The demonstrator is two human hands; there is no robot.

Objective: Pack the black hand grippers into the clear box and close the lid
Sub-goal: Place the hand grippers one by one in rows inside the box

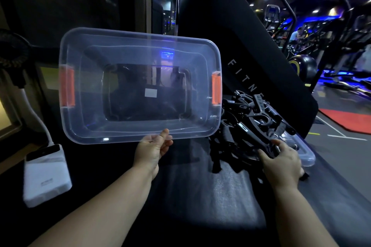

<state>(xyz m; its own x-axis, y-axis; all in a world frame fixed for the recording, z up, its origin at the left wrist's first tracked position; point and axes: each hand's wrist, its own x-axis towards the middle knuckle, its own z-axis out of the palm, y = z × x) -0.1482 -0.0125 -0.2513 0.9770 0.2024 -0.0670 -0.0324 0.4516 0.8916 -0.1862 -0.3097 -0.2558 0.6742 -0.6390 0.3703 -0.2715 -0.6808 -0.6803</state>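
My left hand (pixel 153 149) grips the near rim of the clear box (pixel 80 126) and holds it tipped up, its open side facing me. The box is empty, with an orange latch (pixel 68 86) on each short end. A pile of black hand grippers (pixel 255 118) lies on the dark bench to the right of the box. My right hand (pixel 281 158) rests on the pile's near edge, fingers curled round one black hand gripper (pixel 267 146). The clear lid (pixel 307 154) lies flat under the pile at the far right, mostly hidden.
A white device with a dark screen (pixel 45 172) lies at the left on the black surface. A black padded backrest marked with letters (pixel 251 50) rises behind the pile. Gym machines and a red mat (pixel 347 120) fill the right background.
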